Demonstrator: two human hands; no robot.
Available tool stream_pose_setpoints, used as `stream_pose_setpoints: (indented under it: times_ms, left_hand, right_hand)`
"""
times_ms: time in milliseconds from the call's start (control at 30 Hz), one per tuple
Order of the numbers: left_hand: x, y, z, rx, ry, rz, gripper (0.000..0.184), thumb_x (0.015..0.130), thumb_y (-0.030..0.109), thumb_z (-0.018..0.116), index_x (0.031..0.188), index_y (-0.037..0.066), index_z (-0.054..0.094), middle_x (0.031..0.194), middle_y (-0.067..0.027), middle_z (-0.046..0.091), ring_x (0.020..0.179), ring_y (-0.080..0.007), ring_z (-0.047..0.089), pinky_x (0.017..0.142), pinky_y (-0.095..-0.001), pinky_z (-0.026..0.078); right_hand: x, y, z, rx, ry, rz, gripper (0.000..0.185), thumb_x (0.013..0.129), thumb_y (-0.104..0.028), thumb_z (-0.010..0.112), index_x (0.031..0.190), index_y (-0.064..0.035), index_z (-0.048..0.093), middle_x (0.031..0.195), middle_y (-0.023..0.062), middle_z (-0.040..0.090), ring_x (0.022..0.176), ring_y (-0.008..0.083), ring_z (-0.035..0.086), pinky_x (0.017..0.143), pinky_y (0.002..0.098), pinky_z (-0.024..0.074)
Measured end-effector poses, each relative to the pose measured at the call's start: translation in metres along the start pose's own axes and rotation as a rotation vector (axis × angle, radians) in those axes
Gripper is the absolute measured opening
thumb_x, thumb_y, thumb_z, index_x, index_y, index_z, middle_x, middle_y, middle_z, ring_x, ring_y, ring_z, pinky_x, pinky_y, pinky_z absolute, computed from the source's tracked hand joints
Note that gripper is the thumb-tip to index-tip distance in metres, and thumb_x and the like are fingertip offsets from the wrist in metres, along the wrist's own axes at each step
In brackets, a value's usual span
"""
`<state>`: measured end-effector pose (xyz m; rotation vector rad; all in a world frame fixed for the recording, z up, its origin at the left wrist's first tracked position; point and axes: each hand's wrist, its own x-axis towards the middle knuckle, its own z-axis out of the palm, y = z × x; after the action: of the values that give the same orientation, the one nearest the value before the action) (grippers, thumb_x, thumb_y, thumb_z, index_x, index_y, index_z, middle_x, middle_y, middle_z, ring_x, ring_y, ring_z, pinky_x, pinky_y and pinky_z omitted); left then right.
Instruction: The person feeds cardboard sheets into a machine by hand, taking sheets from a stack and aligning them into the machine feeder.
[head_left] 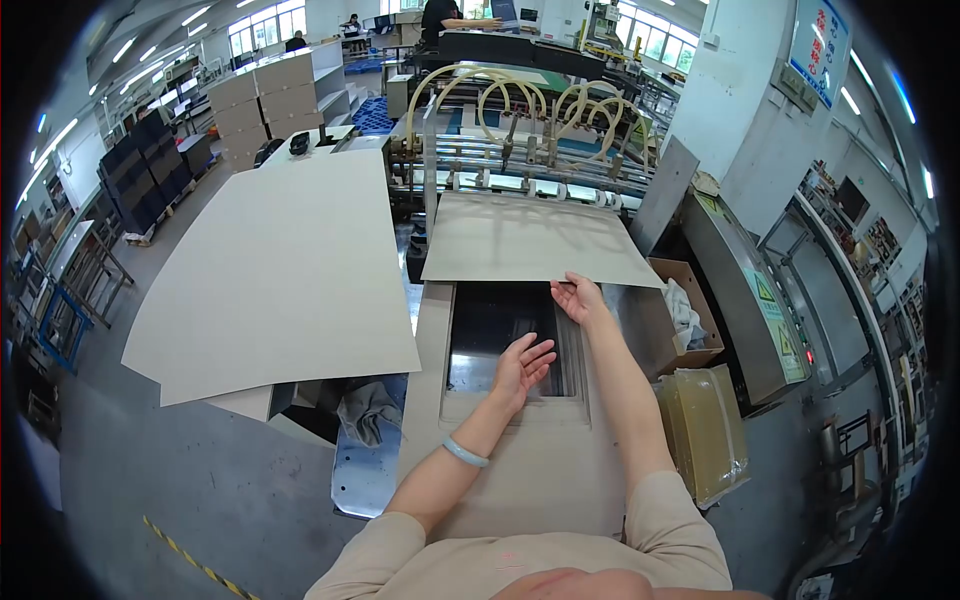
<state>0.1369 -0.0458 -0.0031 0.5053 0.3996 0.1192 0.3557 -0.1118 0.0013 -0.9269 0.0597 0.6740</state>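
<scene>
A grey cardboard sheet (540, 238) lies at the feed end of the machine, its far edge under the rollers. My right hand (578, 299) is at its near edge, fingers curled and closed on the board's rim. Lower and to the left, my left hand (522, 372) is held palm up with its fingers apart, holding nothing. It hovers over a dark, shiny recess (490, 345) framed by a board-coloured surface (510, 480). A pale bangle (465, 453) circles my left wrist.
To the left lies a stack of large cardboard sheets (280, 270), with a grey cloth (370, 412) beneath its near edge. On the right are an open carton (712, 335) holding white cloth and a tape-wrapped block (703, 435). Hoses (490, 75) arch over the machine rollers (520, 165).
</scene>
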Motion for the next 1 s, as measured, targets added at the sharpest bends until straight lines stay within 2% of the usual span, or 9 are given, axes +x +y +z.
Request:
stream_pose_setpoints:
  times_ms: [533, 633, 700, 767, 800, 867, 900, 1000]
  left_hand:
    - [0.000, 0.000, 0.000, -0.009, 0.001, 0.000, 0.040, 0.089, 0.026, 0.057, 0.123, 0.006, 0.049, 0.109, -0.0133, 0.064, 0.087, -0.0187, 0.065, 0.069, -0.0235, 0.053]
    - [0.003, -0.004, 0.000, -0.019, 0.001, -0.006, 0.040, 0.089, 0.026, 0.057, 0.122, 0.006, 0.049, 0.108, -0.0125, 0.064, 0.085, -0.0179, 0.065, 0.068, -0.0232, 0.052]
    - [0.004, -0.003, -0.002, -0.027, 0.006, -0.014, 0.039, 0.089, 0.025, 0.058, 0.122, 0.007, 0.049, 0.106, -0.0117, 0.065, 0.083, -0.0171, 0.065, 0.067, -0.0229, 0.052]
    - [0.003, 0.002, 0.002, 0.002, 0.024, 0.067, 0.039, 0.089, 0.024, 0.058, 0.122, 0.006, 0.048, 0.105, -0.0114, 0.065, 0.083, -0.0165, 0.065, 0.066, -0.0223, 0.051]
    - [0.002, 0.003, 0.004, 0.038, 0.039, 0.126, 0.040, 0.089, 0.023, 0.058, 0.122, 0.006, 0.047, 0.105, -0.0110, 0.065, 0.082, -0.0158, 0.065, 0.065, -0.0218, 0.050]
    - [-0.002, 0.002, 0.009, 0.113, 0.071, 0.233, 0.041, 0.088, 0.021, 0.059, 0.123, 0.005, 0.045, 0.104, -0.0103, 0.064, 0.080, -0.0145, 0.064, 0.064, -0.0207, 0.049]
    - [0.000, 0.003, 0.010, 0.127, 0.098, 0.311, 0.043, 0.088, 0.021, 0.059, 0.124, 0.005, 0.043, 0.103, -0.0105, 0.064, 0.080, -0.0144, 0.064, 0.064, -0.0205, 0.048]
    - [-0.005, 0.025, 0.019, 0.143, 0.138, 0.501, 0.045, 0.088, 0.019, 0.060, 0.125, 0.004, 0.039, 0.104, -0.0114, 0.063, 0.079, -0.0142, 0.063, 0.064, -0.0199, 0.047]
  right_hand:
    - [0.009, 0.009, -0.004, -0.092, -0.036, 0.067, 0.025, 0.090, -0.008, 0.052, 0.111, 0.0050, 0.050, 0.097, 0.0219, 0.062, 0.081, 0.0273, 0.063, 0.070, 0.0345, 0.0563]
    - [-0.020, 0.007, 0.003, -0.201, -0.073, 0.111, 0.032, 0.089, -0.012, 0.054, 0.116, 0.0042, 0.051, 0.100, 0.0202, 0.063, 0.082, 0.0264, 0.063, 0.072, 0.0339, 0.0558]
    - [-0.058, 0.005, 0.011, -0.633, -0.033, -0.068, 0.037, 0.085, -0.014, 0.059, 0.118, 0.0008, 0.053, 0.101, 0.0164, 0.064, 0.083, 0.0253, 0.063, 0.070, 0.0327, 0.0541]
    - [-0.061, 0.012, -0.020, -1.248, -0.015, -0.550, 0.043, 0.080, -0.017, 0.063, 0.119, -0.0031, 0.054, 0.101, 0.0137, 0.065, 0.082, 0.0272, 0.064, 0.071, 0.0340, 0.0517]
    - [-0.074, 0.014, -0.026, -1.440, 0.066, -0.643, 0.048, 0.075, -0.019, 0.065, 0.119, -0.0051, 0.055, 0.108, 0.0117, 0.062, 0.094, 0.0304, 0.060, 0.079, 0.0388, 0.0486]
    - [-0.104, 0.024, -0.038, -1.768, 0.172, -0.960, 0.051, 0.074, -0.021, 0.065, 0.122, -0.0068, 0.052, 0.125, 0.0161, 0.052, 0.107, 0.0355, 0.052, 0.089, 0.0430, 0.0433]
    - [-0.112, 0.032, -0.045, -1.769, 0.161, -0.960, 0.051, 0.074, -0.021, 0.065, 0.122, -0.0068, 0.052, 0.125, 0.0161, 0.052, 0.107, 0.0355, 0.052, 0.089, 0.0430, 0.0433]
    - [-0.124, 0.051, -0.057, -1.893, 0.388, -0.844, 0.054, 0.074, -0.021, 0.064, 0.125, -0.0084, 0.050, 0.134, 0.0187, 0.042, 0.113, 0.0380, 0.047, 0.093, 0.0441, 0.0406]
